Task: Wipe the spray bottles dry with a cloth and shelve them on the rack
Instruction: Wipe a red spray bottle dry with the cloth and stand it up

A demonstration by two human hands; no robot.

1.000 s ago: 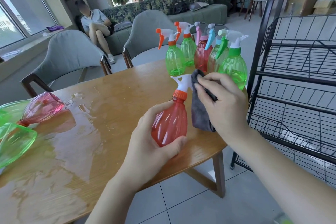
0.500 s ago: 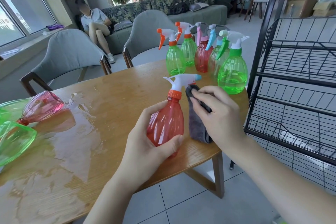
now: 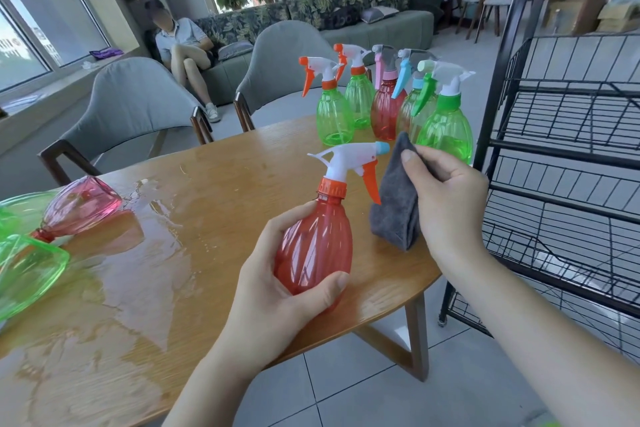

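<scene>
Ribbed red plastic bottle (image 3: 313,246) in left hand (image 3: 273,302), plush grey cloth (image 3: 394,204)

Only one view was given, taken from a wide-angle camera worn on the person's head. It was aimed forward and down, close above the left hand (image 3: 277,291) and the right hand (image 3: 446,198), which were framed low and centre. The wooden table (image 3: 145,274) was seen beneath them, the wire rack (image 3: 568,149) to their right, and armchairs and windows beyond them.
</scene>
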